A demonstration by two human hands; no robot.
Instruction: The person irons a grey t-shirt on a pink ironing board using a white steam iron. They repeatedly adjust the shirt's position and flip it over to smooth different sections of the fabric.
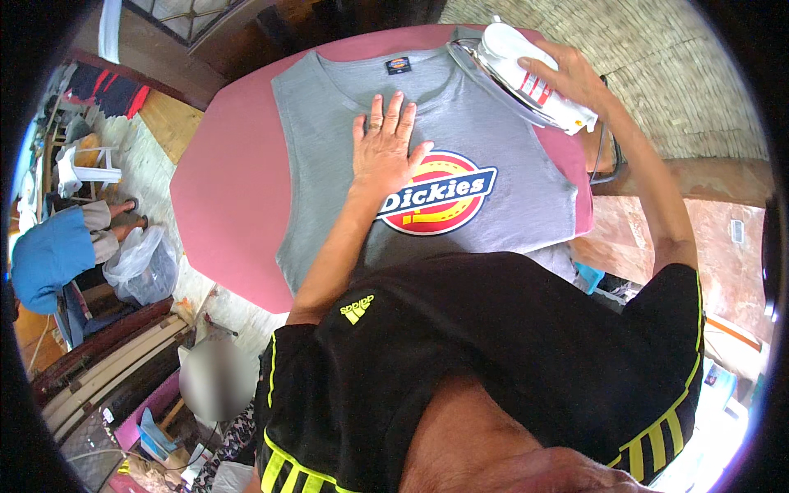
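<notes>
A grey sleeveless shirt (325, 156) with a red, yellow and blue printed emblem on its chest lies spread over a pink padded board (230, 181). My left hand (386, 146) rests flat on the shirt between neckline and emblem, fingers stretched out, a ring on one of them. At the upper right, my right hand (575, 78) is wrapped round the handle of a white clothes iron (508, 62) with red markings. The iron sits over the shirt's right shoulder, along the armhole. Its soleplate is mostly hidden from above.
A dark cord (598, 140) hangs near the iron's rear, by the board's right edge. Woven matting (657, 74) lies beyond the board at upper right. On the left are a person in a blue top (53, 259), a clear plastic bag (144, 267) and a white plastic chair (90, 171).
</notes>
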